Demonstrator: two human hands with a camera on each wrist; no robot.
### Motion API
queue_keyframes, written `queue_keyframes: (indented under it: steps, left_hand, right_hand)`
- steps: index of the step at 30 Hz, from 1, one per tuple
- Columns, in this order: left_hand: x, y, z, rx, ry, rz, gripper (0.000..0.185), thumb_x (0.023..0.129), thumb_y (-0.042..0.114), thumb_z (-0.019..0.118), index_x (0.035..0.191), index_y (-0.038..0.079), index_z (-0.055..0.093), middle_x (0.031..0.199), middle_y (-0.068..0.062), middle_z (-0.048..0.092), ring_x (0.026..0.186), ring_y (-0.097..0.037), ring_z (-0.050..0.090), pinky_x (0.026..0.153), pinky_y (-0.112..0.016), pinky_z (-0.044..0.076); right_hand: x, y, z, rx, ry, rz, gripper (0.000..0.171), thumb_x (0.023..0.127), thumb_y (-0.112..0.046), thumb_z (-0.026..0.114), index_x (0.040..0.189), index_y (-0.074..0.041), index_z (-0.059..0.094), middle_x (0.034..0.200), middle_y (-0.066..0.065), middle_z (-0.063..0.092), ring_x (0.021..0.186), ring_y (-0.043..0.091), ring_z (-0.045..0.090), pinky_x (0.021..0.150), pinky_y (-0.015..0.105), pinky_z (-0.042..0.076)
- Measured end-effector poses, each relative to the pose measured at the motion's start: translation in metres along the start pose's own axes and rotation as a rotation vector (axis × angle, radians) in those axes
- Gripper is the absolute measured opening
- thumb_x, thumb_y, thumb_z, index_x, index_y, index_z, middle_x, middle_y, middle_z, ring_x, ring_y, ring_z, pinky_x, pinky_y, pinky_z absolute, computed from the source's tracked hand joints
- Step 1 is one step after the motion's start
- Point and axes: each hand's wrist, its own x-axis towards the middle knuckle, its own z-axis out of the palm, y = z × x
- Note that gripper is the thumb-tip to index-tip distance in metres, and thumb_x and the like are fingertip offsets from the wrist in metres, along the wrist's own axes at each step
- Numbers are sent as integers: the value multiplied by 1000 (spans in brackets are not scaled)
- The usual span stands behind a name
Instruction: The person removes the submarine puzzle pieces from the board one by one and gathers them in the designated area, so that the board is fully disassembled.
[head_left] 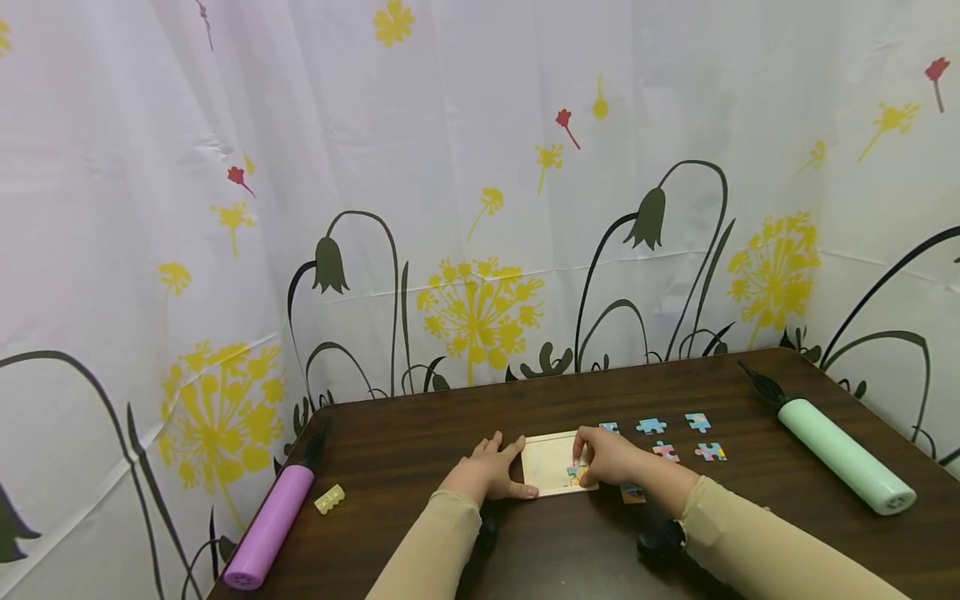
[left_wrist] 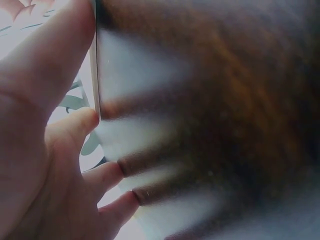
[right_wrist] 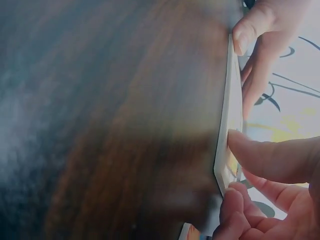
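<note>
A pale wooden puzzle tray (head_left: 545, 465) lies on the dark table in the head view. My left hand (head_left: 489, 472) spreads its fingers beside the tray's left side, its thumb along the near left corner. My right hand (head_left: 609, 458) is over the tray's right end, with thumb and index finger curled around a small pink-and-blue puzzle piece (head_left: 574, 471). In the right wrist view the right thumb (right_wrist: 270, 157) presses down inside the tray's rim (right_wrist: 223, 125), and the other fingers bend at its corner. The right hand partly hides the pieces there.
Several loose puzzle pieces lie right of the tray, among them a blue one (head_left: 651, 426) and a pink one (head_left: 665, 451). A mint-green pump (head_left: 843, 454) lies far right, a purple pump (head_left: 272, 525) far left, with a yellow toy brick (head_left: 329, 499) beside it. A patterned curtain (head_left: 480, 192) hangs behind.
</note>
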Motion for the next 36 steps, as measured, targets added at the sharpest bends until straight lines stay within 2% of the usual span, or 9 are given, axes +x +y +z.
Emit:
queue_keyframes:
  steps: [8, 15, 20, 25, 31, 36]
  left_hand:
    - [0, 0, -1, 4, -1, -2, 91, 79, 55, 77, 154, 21, 38, 157, -22, 26, 143, -43, 24, 108, -65, 24]
    - [-1, -1, 0, 5, 1, 4, 91, 79, 54, 77, 154, 20, 39, 157, -22, 27, 143, -43, 24, 108, -65, 24]
    - [0, -1, 1, 5, 6, 14, 91, 79, 54, 77, 154, 21, 37, 157, -22, 26, 143, -43, 24, 108, -65, 24]
    - [1, -1, 4, 5, 8, 14, 92, 79, 54, 77, 154, 21, 37, 157, -22, 26, 143, -43, 24, 108, -65, 24]
    - [-1, 0, 2, -5, 8, 19, 92, 79, 53, 78, 154, 20, 37, 157, -22, 26, 144, -43, 23, 108, -65, 23]
    - [-1, -1, 0, 1, 9, 15, 91, 79, 54, 77, 154, 21, 37, 158, -21, 26, 144, -42, 23, 108, -65, 24]
  right_hand:
    - [2, 1, 0, 52, -6, -29, 36, 67, 16, 76, 87, -6, 55, 69, 5, 51, 58, 17, 46, 51, 28, 37]
    - [-1, 0, -11, 187, -24, -57, 18, 82, 14, 61, 86, -4, 57, 67, 4, 50, 52, 13, 45, 48, 25, 39]
    - [-13, -2, -40, 293, -40, -93, 12, 86, 14, 59, 90, 3, 57, 68, 6, 54, 49, 11, 40, 47, 23, 36]
    - [-34, 9, -78, 278, -39, -100, 9, 86, 9, 64, 91, 4, 59, 69, 7, 59, 49, 11, 40, 45, 23, 36]
    - [-72, 36, -118, 255, -34, -32, 6, 89, 1, 68, 92, 1, 63, 71, 10, 60, 50, 12, 41, 46, 27, 38]
    - [-95, 69, -132, 260, -85, 35, 5, 88, 3, 66, 91, 1, 63, 74, 6, 61, 50, 10, 39, 46, 24, 35]
